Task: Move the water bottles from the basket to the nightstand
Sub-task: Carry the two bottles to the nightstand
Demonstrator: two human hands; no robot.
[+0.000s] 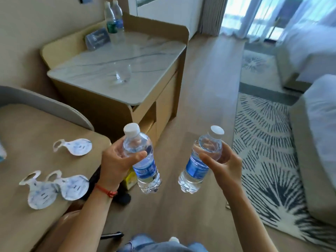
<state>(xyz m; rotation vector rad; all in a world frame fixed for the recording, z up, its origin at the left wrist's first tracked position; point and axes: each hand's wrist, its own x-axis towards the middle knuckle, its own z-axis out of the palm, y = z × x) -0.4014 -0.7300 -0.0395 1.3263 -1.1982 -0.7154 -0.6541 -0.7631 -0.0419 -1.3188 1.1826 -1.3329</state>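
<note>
Two bottles (pixel 114 20) blurred on nightstand (pixel 149 51)

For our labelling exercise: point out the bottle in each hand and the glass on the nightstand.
Left-hand bottle (pixel 145 167): head view, on its blue label.
Right-hand bottle (pixel 196 168): head view, on its blue label.
Glass (pixel 123 74): head view, on its clear side wall.

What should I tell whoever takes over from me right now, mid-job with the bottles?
Left hand grips one water bottle; right hand grips a second bottle. Both are in the air, short of the nightstand.
Done: two bottles already stand at the nightstand's back, beside a sign.
Left: set both held bottles down, avoiding the glass. The basket is out of view.
</note>
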